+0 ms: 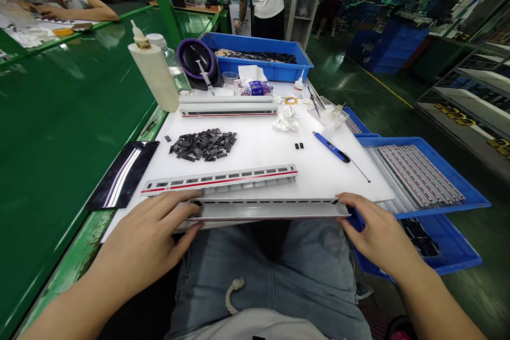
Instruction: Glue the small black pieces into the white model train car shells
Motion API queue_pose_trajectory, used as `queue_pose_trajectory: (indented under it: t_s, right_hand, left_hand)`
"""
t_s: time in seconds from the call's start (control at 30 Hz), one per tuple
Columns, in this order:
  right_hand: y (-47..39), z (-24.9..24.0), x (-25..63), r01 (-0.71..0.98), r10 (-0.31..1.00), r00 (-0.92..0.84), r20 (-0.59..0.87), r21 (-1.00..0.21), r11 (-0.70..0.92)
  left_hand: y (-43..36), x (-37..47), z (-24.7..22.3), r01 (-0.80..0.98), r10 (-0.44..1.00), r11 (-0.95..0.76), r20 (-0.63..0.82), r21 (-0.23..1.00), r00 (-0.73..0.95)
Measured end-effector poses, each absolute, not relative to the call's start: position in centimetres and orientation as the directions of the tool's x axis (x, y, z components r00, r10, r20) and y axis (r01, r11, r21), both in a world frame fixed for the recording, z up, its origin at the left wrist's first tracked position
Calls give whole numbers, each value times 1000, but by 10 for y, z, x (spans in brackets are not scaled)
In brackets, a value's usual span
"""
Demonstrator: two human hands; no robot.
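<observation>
A long white model train car shell [266, 209] lies across the near edge of the white work board [255, 149], its hollow inside facing me. My left hand [159, 228] grips its left end between thumb and fingers. At the other end, my right hand [366, 223] pinches it the same way. Just beyond lies a second train car shell [223, 178] with a red stripe and a row of windows. Farther off is a pile of small black rectangular pieces [203, 144]. Two more black pieces [298, 146] lie apart to the right, near a blue pen-like tool [331, 147].
White shells [229, 106] lie behind the pile, by crumpled tissue [287, 118]. Bottles [153, 71], a black round container [197, 61] and a blue bin [258, 69] stand at the back. At right, a blue tray [474, 203] holds striped shells. Other people are in the background.
</observation>
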State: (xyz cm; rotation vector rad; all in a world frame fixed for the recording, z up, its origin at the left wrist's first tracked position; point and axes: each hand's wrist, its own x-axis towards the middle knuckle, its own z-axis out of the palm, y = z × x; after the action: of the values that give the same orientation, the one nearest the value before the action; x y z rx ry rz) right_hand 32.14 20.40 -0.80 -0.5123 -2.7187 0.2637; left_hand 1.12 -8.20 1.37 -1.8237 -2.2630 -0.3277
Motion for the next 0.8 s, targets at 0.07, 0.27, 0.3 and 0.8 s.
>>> queue_pose_trajectory:
  t_s: [0.07, 0.27, 0.3, 0.8]
  right_hand:
    - [205, -12, 323, 316, 400, -854, 332, -279, 907]
    - [211, -34, 326, 191, 314, -799, 513, -279, 941]
    - [211, -37, 326, 166, 297, -785, 544, -277, 946]
    - [208, -53, 324, 127, 377, -677, 633, -404, 906]
  left_hand:
    - [-83, 11, 16, 979, 937, 193, 285, 70, -205]
    - [-92, 5, 16, 976, 950, 191, 231, 101, -210]
    - [-93, 3, 15, 979, 952, 186, 232, 85, -200]
    - [-96, -1, 17, 984, 957, 175, 230, 24, -176]
